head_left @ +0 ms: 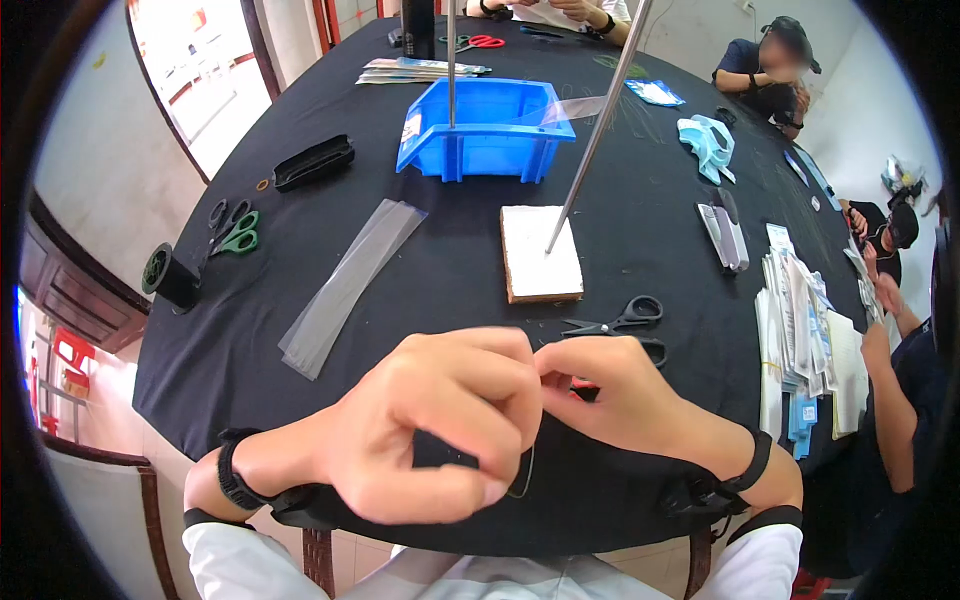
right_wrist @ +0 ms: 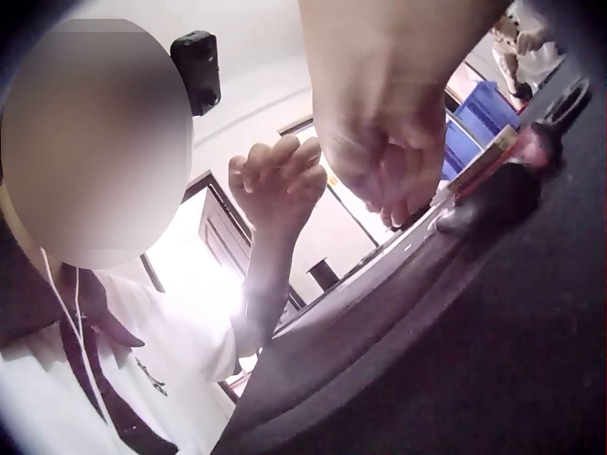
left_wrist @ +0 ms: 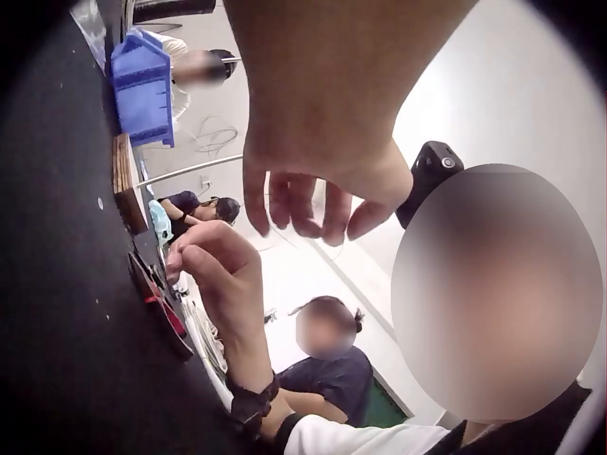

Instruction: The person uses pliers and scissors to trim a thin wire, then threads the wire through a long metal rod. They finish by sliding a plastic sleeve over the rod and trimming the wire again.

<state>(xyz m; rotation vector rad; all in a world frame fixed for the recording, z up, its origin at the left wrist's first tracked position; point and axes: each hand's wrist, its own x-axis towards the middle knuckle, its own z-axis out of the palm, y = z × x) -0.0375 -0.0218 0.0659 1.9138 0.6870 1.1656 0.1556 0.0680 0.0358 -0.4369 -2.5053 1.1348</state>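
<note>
Both hands are raised together over the near side of the black-covered table. My left hand (head_left: 440, 425), in front in the head view, has curled fingers with thumb and forefinger tips together, pinching a thin thread (head_left: 529, 472) that loops below them. Beside it, my right hand (head_left: 625, 390) holds thumb and forefinger pressed together on the thread, fingertips close to the left knuckles. Fine strands of the thread (left_wrist: 285, 232) also show by the left fingers in the left wrist view. Just beyond the right hand lie black scissors (head_left: 632, 315), and a small red thing (head_left: 583, 388) is partly hidden behind that hand.
A metal rod (head_left: 590, 150) stands in a white-topped block (head_left: 540, 260). Behind are a blue bin (head_left: 490, 150) and a black case (head_left: 313, 163). Clear strips (head_left: 355, 285), green-handled scissors (head_left: 238, 235) and a spool (head_left: 168, 275) lie left; a stapler (head_left: 725, 235) and packets (head_left: 795, 320) right.
</note>
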